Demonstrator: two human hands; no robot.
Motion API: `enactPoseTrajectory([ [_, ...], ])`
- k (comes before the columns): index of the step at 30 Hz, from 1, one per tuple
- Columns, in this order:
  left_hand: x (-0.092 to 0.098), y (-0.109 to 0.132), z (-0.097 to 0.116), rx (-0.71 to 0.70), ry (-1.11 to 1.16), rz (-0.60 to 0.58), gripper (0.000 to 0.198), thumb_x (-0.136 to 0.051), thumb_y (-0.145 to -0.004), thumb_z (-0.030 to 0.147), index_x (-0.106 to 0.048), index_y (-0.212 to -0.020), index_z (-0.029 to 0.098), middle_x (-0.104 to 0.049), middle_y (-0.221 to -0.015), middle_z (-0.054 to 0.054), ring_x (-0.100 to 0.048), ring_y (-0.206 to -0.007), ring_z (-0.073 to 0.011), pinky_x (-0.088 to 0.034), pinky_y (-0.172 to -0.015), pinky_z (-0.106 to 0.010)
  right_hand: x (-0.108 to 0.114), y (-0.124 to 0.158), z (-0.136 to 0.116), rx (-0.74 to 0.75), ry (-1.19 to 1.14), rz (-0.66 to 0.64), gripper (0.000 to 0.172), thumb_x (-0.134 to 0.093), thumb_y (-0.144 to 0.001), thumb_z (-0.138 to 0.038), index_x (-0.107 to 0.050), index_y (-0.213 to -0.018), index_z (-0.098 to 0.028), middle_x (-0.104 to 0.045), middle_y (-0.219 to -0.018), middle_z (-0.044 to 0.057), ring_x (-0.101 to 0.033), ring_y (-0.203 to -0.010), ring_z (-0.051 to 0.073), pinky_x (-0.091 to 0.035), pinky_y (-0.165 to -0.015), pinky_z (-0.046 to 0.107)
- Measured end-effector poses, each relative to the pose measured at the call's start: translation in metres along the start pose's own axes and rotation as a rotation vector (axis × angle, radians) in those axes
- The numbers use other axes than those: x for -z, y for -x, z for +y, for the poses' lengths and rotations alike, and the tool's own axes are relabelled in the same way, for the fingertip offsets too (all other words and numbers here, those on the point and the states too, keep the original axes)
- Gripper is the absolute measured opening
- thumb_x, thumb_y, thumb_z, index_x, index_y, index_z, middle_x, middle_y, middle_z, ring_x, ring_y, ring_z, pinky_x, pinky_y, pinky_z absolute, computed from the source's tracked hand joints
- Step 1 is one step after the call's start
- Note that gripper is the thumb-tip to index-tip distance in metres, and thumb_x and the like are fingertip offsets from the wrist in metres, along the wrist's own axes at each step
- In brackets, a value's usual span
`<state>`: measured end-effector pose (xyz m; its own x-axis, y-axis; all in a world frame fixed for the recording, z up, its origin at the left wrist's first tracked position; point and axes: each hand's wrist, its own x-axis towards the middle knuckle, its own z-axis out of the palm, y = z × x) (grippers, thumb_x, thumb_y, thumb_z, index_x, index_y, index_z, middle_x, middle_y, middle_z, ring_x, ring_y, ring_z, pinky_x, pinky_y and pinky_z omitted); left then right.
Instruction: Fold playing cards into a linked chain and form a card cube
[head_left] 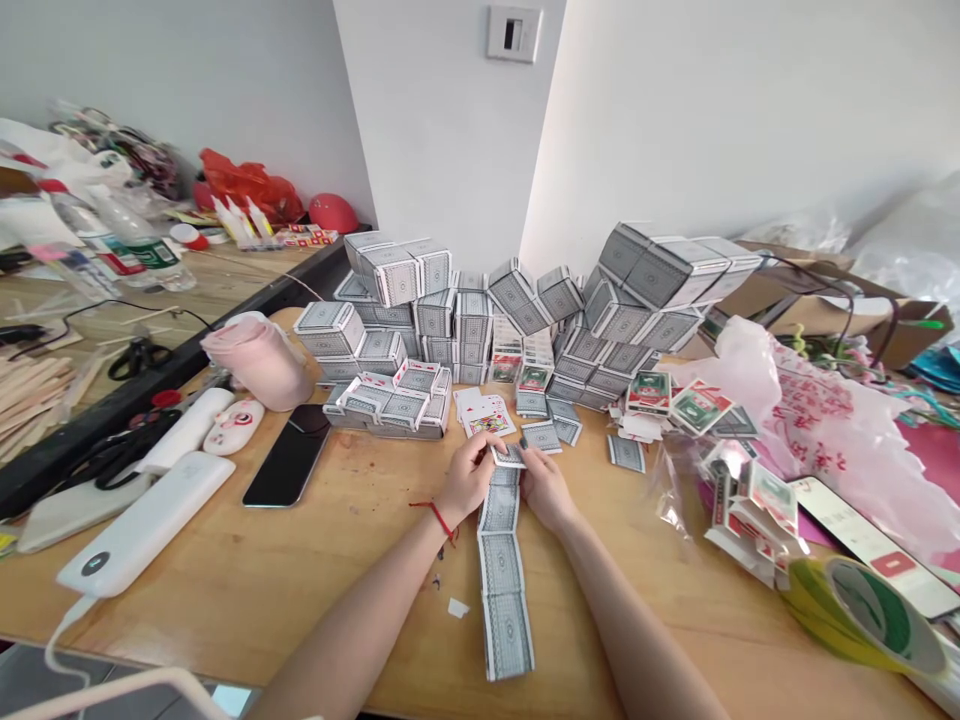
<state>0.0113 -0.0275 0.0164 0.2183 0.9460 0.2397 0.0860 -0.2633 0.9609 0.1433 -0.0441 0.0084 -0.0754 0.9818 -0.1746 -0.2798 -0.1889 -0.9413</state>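
Both my hands meet over the middle of the wooden table [360,590]. My left hand [472,478], with a red string bracelet [439,520] at the wrist, pinches the left side of a playing card [510,457]. From the right, my right hand [547,482] grips the same card. Below it, a strip of joined playing cards [501,565], grey backs up, runs toward me along the table. Just beyond my fingers lie face-up cards [484,412] and loose face-down cards [541,437].
Stacked boxes folded from cards [454,320] stand along the wall. At left are a black phone [286,457], a white power bank [146,523] and a pink roll [259,358]. At right lie card packets [754,505], a tape roll [862,615] and a plastic bag [814,420].
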Motion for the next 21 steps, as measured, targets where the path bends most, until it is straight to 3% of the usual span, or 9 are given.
enactPoseTrajectory([
  [3,0.003,0.001,0.002,-0.073,-0.023,-0.023,0.018,-0.036,-0.072,0.015,-0.053,-0.069,0.017,-0.054,-0.075,-0.004,-0.05,-0.076,-0.016,-0.041,-0.071,-0.027,0.002,-0.002,0.008,0.013,0.04,0.018,0.034,-0.058,-0.067,-0.052,-0.05,-0.07,-0.02,-0.047,-0.056,-0.003,-0.044,-0.051,0.012,-0.037,-0.049,0.024],
  [6,0.002,0.001,0.001,-0.047,0.038,-0.003,0.021,-0.034,-0.074,0.018,-0.055,-0.079,0.016,-0.057,-0.085,-0.005,-0.052,-0.083,-0.0174,-0.041,-0.075,-0.028,0.004,-0.003,0.011,0.055,0.07,0.058,0.036,-0.059,-0.066,-0.053,-0.052,-0.07,-0.019,-0.045,-0.055,-0.004,-0.039,-0.048,0.01,-0.034,-0.047,0.022],
  [8,-0.002,0.0,-0.001,0.029,0.027,0.034,0.019,-0.039,-0.077,0.023,-0.054,-0.087,0.017,-0.057,-0.088,-0.004,-0.053,-0.08,-0.0164,-0.042,-0.071,-0.027,0.005,-0.002,0.01,0.103,0.112,0.083,0.035,-0.059,-0.068,-0.052,-0.053,-0.07,-0.018,-0.046,-0.056,-0.004,-0.039,-0.049,0.01,-0.033,-0.048,0.022],
  [11,-0.008,-0.001,-0.007,0.104,-0.077,0.081,0.014,-0.049,-0.076,0.029,-0.053,-0.08,0.017,-0.056,-0.077,-0.001,-0.051,-0.068,-0.0137,-0.04,-0.062,-0.024,0.004,-0.001,0.008,0.178,0.186,0.112,0.031,-0.058,-0.071,-0.048,-0.056,-0.071,-0.017,-0.051,-0.06,-0.002,-0.043,-0.055,0.011,-0.036,-0.053,0.022],
  [21,-0.01,-0.001,-0.016,0.124,-0.101,0.152,0.019,-0.055,-0.074,0.032,-0.053,-0.065,0.015,-0.052,-0.059,0.002,-0.046,-0.055,-0.0109,-0.036,-0.053,-0.022,0.006,-0.003,0.008,0.242,0.364,0.167,0.028,-0.058,-0.07,-0.044,-0.064,-0.069,-0.017,-0.061,-0.066,0.002,-0.053,-0.064,0.016,-0.041,-0.06,0.026],
])
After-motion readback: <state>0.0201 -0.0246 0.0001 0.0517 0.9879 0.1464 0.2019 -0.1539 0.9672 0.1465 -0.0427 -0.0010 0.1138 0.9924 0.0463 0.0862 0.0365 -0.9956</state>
